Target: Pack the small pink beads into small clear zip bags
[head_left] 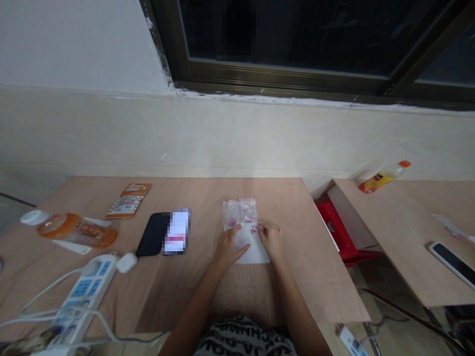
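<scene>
In front of me lies a clear plastic bag (pixel 239 205) with pink marks or small pink pieces showing on it. Below it is a white sheet (pixel 256 254), partly covered by my hands. My left hand (pixel 228 248) rests on the left side of the bag and sheet, thumb spread from the fingers, pressing down. At the right edge, my right hand (pixel 272 241) has its fingers curled together in a pinch beside some small pink spots. What sits between those fingertips is too small to make out.
To the left are two phones (pixel 150 235), a white earbud case (pixel 126 262), a power strip (pixel 87 284) with cables, an orange drink bottle (pixel 77 230) lying down and an orange packet (pixel 129 200). Across a gap holding a red bag (pixel 336 232), another table bears a bottle (pixel 384 178).
</scene>
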### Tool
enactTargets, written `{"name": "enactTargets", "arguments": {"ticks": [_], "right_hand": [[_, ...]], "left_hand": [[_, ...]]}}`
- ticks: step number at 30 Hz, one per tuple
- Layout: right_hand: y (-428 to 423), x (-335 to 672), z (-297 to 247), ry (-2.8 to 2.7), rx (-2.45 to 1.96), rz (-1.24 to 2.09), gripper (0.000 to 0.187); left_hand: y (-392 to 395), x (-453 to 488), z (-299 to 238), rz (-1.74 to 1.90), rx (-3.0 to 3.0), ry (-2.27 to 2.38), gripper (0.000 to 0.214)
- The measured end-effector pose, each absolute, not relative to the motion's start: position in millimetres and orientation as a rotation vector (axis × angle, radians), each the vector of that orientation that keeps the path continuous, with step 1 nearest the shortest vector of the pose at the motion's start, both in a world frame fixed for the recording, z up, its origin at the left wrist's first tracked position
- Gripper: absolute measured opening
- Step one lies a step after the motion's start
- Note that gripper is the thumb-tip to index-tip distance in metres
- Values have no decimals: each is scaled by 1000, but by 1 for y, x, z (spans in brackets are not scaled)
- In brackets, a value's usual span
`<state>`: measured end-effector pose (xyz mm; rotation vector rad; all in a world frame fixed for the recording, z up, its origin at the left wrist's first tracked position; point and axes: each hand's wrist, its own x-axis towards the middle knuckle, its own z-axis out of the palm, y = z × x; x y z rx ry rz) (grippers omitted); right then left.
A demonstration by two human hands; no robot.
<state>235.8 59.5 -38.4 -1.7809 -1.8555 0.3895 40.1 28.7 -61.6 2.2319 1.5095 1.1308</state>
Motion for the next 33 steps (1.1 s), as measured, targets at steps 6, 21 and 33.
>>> {"name": "enactTargets", "arguments": {"ticks": [6,21,33], "right_hand": [[63,236,-42,-1904,-1793,400,20],[50,229,-32,-1758,-1599,618,28],[46,233,-36,-1788,-1670,529,27]], "left_hand": [[28,40,-59,1099,2201,1508,75],[29,40,-61,1109,2208,1481,77],[28,39,-60,1097,2213,1504,77]]}}
